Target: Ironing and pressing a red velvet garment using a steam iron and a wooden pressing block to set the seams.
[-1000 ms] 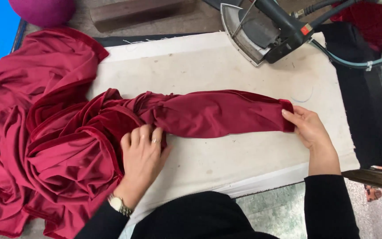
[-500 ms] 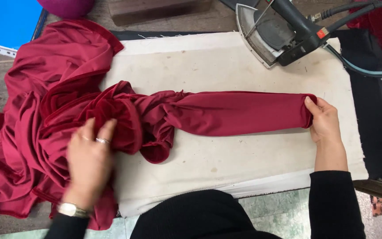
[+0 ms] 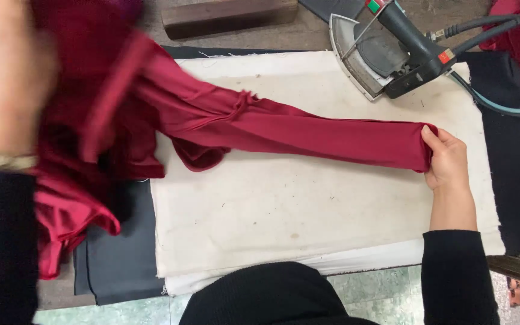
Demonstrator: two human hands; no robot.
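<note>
Up close on the left edge, the left hand [image 3: 4, 78] is one big blur lifting the bunched red garment [image 3: 308, 129] — can't tell its grip. Right hand [image 3: 446, 159] pinches the sleeve end, stretched flat over the cream pad [image 3: 308, 204]; the iron [image 3: 392, 51] sits behind, cut off at the top.

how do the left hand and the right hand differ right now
The left hand is raised near the camera and blurred, bunched red garment around it. The right hand is sharp, low on the cream pressing pad, pinching the sleeve end. Both wear black sleeves.
</note>
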